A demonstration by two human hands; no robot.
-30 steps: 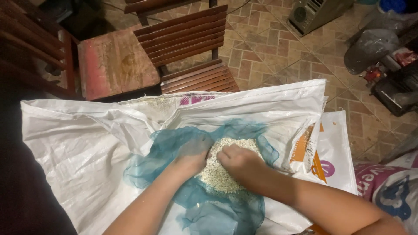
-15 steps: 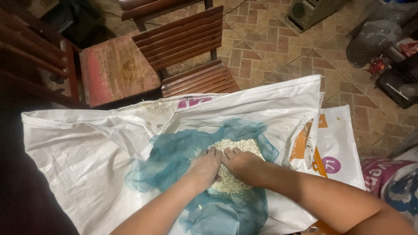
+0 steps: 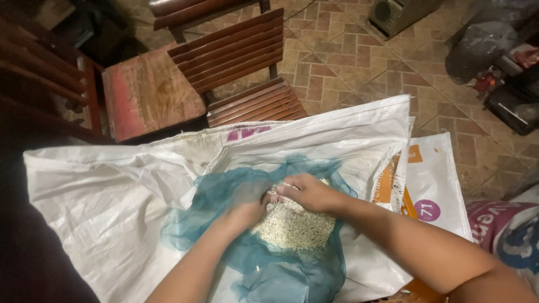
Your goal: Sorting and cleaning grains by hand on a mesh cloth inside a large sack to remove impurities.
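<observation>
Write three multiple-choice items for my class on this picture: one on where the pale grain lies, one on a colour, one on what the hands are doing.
1. Where does the pale grain lie?
A. on the wooden chair
B. on the teal net cloth
C. on the tiled floor

2. What colour is the big sack spread under the net cloth?
A. white
B. black
C. red

3. What state are the hands in?
A. both lifted clear of the heap
B. one holding a scoop
C. both down on the grain, bare

Answers: 1 B, the heap sits in the middle of the cloth. 2 A, the sack is white. 3 C, the left hand and right hand press into the heap with no tool.
</observation>
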